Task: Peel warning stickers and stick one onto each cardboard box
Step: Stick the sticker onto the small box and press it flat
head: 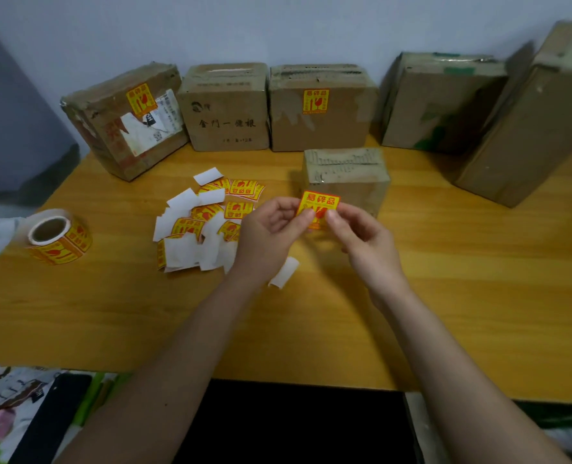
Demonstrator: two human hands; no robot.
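Observation:
A yellow and red warning sticker (320, 203) is held upright above the table, pinched at its lower edge by my left hand (271, 232) and my right hand (365, 242). Just behind it stands a small cardboard box (348, 177) with no sticker on its visible faces. Along the wall stand more boxes: a worn one at the left (123, 125) and a middle one (318, 125) each carry a sticker; the box with black print (226, 112) between them shows none. A pile of cut stickers and white backing pieces (204, 226) lies left of my hands.
A sticker roll (60, 237) lies at the table's left. Two larger boxes (442, 102) (525, 128) stand at the back right. A curled backing strip (284, 272) lies under my left wrist. The wooden table's front edge (277, 376) runs near me.

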